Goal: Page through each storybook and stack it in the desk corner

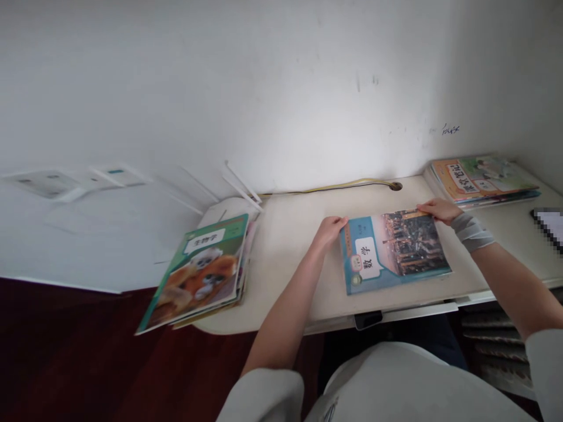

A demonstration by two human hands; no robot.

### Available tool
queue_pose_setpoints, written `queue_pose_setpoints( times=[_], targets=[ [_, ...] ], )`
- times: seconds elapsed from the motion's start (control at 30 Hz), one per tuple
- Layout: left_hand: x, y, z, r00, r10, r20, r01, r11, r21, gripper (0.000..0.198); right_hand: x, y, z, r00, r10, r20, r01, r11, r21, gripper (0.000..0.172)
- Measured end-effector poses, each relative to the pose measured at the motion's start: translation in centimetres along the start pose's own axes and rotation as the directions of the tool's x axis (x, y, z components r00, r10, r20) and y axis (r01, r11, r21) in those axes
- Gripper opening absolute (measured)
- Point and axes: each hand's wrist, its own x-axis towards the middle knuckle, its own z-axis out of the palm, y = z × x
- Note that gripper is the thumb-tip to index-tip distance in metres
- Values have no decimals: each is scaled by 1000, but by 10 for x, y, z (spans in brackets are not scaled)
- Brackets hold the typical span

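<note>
A blue mathematics textbook [387, 252] with a city photo on its cover is held low over the white desk, turned sideways to me. My left hand [331, 230] pinches its far left corner. At the far right corner, my right hand [440, 211] grips the same book between thumb and fingers; a grey band wraps that wrist. Whether the book rests on the desk or hovers slightly, I cannot tell.
On the left, a stack of books topped by a green biology textbook [197, 269] overhangs the desk edge. Behind it stands a white router [229, 208] with antennas. Another book stack [484, 176] lies at back right. A yellow cable [325, 187] runs along the wall into a hole [396, 186].
</note>
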Motion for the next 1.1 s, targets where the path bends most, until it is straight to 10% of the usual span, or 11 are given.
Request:
queue_pose_setpoints(
  times=[0.13,0.23,0.3,0.47,1.1],
  targets=[
    [2,0,6,999,-32,-39,40,973,228,29,5,-7,14,989,75,-124,-126,867,-482,45],
    [-4,7,11,993,68,-102,-22,919,394,17,-1,-17,27,954,-148,-262,-67,745,-664,40],
    [-8,16,19,972,230,-56,-163,821,547,20,-6,-28,40,930,-345,-128,151,674,-723,33],
    [-11,43,50,905,398,148,-400,680,615,28,-6,-61,78,849,-510,141,465,594,-656,29],
    [-7,58,68,923,357,146,-371,720,586,33,8,-69,91,925,-380,-12,284,711,-644,28]
  ],
)
